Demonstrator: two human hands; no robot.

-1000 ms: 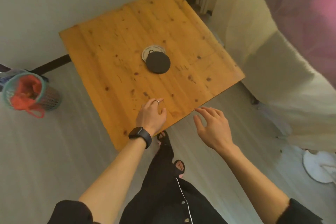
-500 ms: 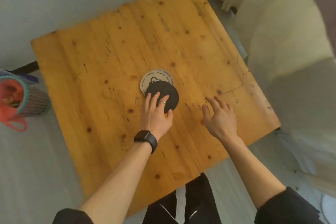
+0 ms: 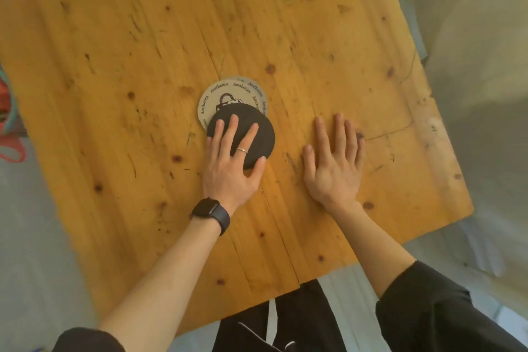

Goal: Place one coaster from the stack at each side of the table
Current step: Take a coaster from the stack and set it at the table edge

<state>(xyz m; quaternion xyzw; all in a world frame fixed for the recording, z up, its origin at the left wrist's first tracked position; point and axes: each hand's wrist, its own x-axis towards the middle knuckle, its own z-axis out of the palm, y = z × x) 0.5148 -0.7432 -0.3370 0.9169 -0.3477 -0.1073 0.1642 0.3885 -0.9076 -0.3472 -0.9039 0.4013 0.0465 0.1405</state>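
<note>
- Table: knotty, scratched orange pine planks.
- Coasters: one round black coaster overlapping one pale printed coaster.
- Left hand spread flat on the black one.
- Right hand open, flat on wood.

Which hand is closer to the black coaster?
Left. The left hand lies flat on the black coaster, fingers spread across its top. The right hand rests palm down on the wooden table beside it, apart from the coaster.

Printed coaster half hidden under black coaster (stack depth unclear), table corners cropped, basket cut off left
</note>
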